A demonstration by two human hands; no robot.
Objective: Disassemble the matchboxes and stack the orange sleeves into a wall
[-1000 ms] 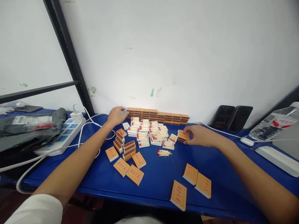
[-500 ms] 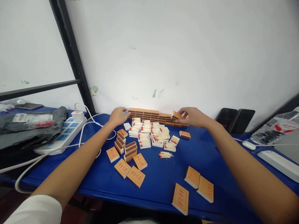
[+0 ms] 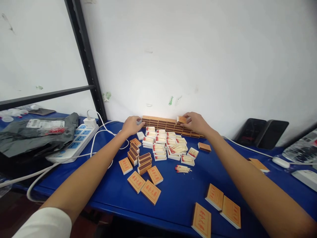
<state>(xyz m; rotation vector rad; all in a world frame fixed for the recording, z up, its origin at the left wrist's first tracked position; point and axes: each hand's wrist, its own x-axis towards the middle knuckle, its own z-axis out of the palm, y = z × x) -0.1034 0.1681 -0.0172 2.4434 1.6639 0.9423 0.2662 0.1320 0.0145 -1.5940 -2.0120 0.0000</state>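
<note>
Grey bag: a crumpled grey bag (image 3: 37, 132) lies at the far left of the blue table (image 3: 178, 195), with a white label on top.
Power strip: a white power strip (image 3: 74, 143) sits just right of the bag, a plug in its far end. A white cable (image 3: 106, 130) loops from it towards the middle of the table.
Left hand: the left hand (image 3: 132, 125) rests at the left end of the row of stacked boxes (image 3: 160, 122). Its fingers are curled and touch that end. Whether it grips anything cannot be told.
Row of stacked boxes: a low row, several layers high, stands along the far edge against the white wall.
Closed boxes: a scatter of closed boxes (image 3: 145, 180) lies near and left of centre, some flat and some on edge.
Open trays: a cluster of open trays (image 3: 168, 145) full of red-tipped matches sits just in front of the row.
Loose matches: a small bundle of loose matches (image 3: 182, 169) lies near the trays.
Matchbox: one matchbox (image 3: 182, 119) sits on top of the row, right of its middle, pinched at its right end.
Right hand: the right hand (image 3: 196, 123) holds that matchbox between thumb and fingertips, its other fingers loosely bent.
Lone box: a lone box (image 3: 204, 147) lies flat, right of the trays.
Near boxes: three near boxes (image 3: 220, 208) lie flat by the near right edge.
Phones: two dark phones (image 3: 262, 134) lean against the wall at the far right.
</note>
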